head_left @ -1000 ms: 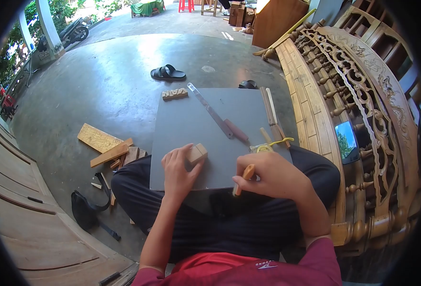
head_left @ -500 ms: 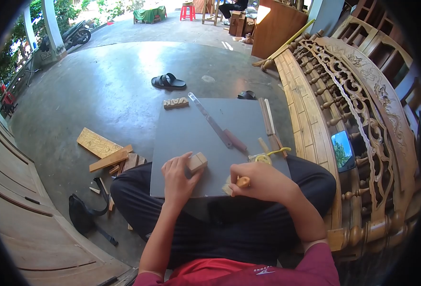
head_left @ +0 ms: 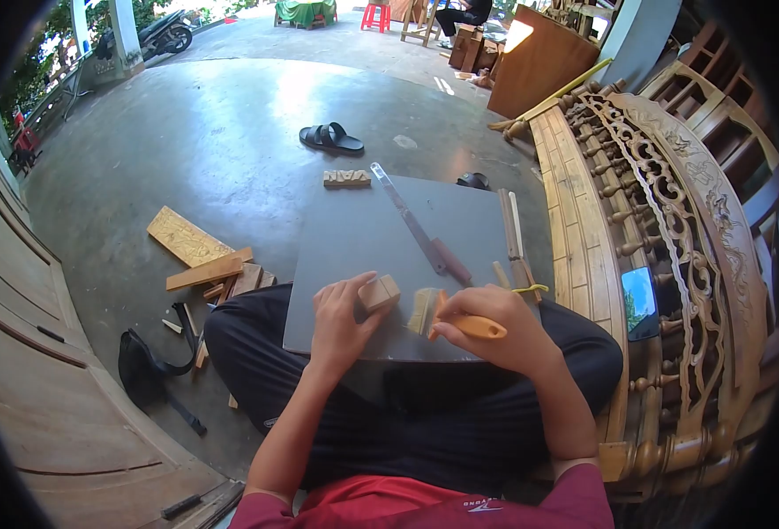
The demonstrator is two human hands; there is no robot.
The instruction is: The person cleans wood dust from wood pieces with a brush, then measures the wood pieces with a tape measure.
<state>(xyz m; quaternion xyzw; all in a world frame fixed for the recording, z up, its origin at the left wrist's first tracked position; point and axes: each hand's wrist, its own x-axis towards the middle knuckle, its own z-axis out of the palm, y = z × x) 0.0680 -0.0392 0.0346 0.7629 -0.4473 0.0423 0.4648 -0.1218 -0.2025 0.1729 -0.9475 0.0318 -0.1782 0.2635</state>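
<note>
My left hand [head_left: 341, 322] is closed around a small pale wooden block [head_left: 379, 294] at the near part of a grey board [head_left: 328, 247]. In my right hand [head_left: 517, 335] is a paintbrush with an orange handle [head_left: 482, 327]. The brush's pale bristles [head_left: 421, 310] point left toward the block, a small gap apart from it. Farther up the board lies a long thin dark tool [head_left: 411, 220] with a reddish-brown handle [head_left: 451, 263]. A carved wooden piece [head_left: 347, 179] rests at the far left edge. Part of a yellow strip [head_left: 531, 288] shows beyond my right hand.
Narrow wood strips [head_left: 511, 225] lie along the board's right edge. Wood offcuts [head_left: 204, 273] and a black strap bag [head_left: 147, 366] are on the floor at left. Black sandals [head_left: 331, 137] lie beyond the board. A carved wooden bench [head_left: 575, 238] bearing a phone [head_left: 639, 302] stands at right.
The paintbrush has turned in my right hand, so its bristles now face left and its handle shows at length. My left hand still holds the block. The whole view has shifted slightly.
</note>
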